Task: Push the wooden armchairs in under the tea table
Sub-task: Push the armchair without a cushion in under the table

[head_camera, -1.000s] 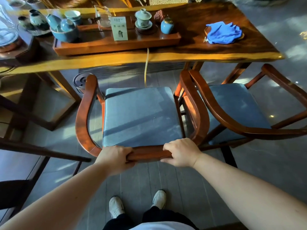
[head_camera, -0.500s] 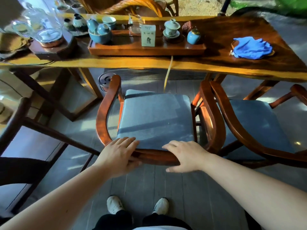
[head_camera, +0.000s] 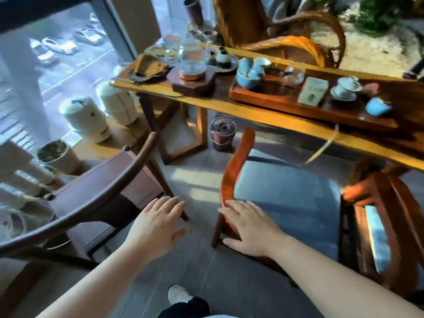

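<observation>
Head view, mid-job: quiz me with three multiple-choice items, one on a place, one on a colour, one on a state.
1. Where is the dark armchair?
A. left of the cushioned armchair
B. on the tea table
C. behind the table

2. What colour is the cushion?
A. red
B. grey-blue
C. yellow

3. What is the left hand doing?
A. gripping a cup
B. open, holding nothing
C. closed on a cloth

Answers:
1 A, it stands at frame left.
2 B, the seat pad is grey-blue.
3 B, its fingers are spread above the floor.

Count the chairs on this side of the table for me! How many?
3. A dark brown wooden armchair stands left, a reddish wooden armchair with a blue cushion centre, and another reddish armchair at the right edge, partly cut off.
</observation>
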A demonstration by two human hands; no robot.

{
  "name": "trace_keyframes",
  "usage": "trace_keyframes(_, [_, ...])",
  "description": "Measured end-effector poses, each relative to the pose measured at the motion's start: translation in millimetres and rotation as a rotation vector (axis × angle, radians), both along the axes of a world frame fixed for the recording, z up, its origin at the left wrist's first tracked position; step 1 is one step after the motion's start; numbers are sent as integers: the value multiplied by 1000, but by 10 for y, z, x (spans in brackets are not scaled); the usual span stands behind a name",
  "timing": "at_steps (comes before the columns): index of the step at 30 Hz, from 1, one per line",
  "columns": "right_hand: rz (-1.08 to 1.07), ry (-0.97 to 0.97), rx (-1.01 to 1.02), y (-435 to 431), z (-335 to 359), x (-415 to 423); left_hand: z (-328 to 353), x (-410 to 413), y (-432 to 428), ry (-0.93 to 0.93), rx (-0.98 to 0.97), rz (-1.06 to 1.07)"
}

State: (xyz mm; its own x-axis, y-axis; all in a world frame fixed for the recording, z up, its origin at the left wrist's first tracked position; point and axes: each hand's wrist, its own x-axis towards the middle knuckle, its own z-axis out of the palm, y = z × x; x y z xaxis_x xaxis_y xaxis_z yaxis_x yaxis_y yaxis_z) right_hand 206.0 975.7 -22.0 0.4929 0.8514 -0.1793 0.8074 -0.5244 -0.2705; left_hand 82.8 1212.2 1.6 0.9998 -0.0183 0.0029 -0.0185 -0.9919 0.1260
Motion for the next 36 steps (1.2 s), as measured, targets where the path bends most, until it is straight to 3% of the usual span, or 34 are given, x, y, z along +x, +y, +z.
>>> trace_keyframes(12, [225, 4, 25, 1953, 116, 113, 154, -723, 1448, -39, -18, 375])
trace_keyframes(20, [505, -67, 82, 2926, 48, 300, -35, -1040, 1885, 87, 1, 587])
trace_keyframes(27, [685, -70, -210, 3712, -123, 586, -264, -1146, 2212, 323, 21, 706])
trace_keyframes(36, [796, -29, -567, 4168, -293, 442, -607, -1097, 2610, 477, -54, 686])
